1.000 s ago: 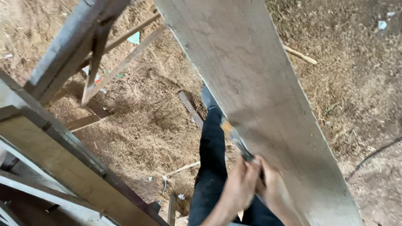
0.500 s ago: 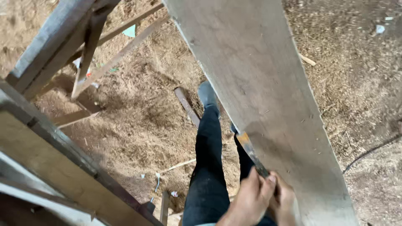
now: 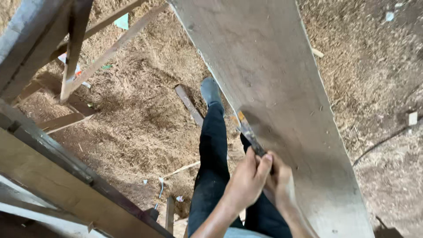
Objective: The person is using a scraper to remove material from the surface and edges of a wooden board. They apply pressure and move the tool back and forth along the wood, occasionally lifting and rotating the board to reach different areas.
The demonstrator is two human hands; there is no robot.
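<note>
Sawdust-covered floor (image 3: 132, 123) bears a short wood strip (image 3: 188, 104) and paper scraps (image 3: 412, 118)

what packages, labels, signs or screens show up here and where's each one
No signs, screens or whole packages in view; only litter that may be wrapper or paper scraps:
Teal scrap, top left on the sawdust floor behind a wooden slat, flat with angled edges.
White and red scrap, left, beside the slats, crumpled.
Small white square scrap, right edge.
Tiny white bit, top right.
</note>
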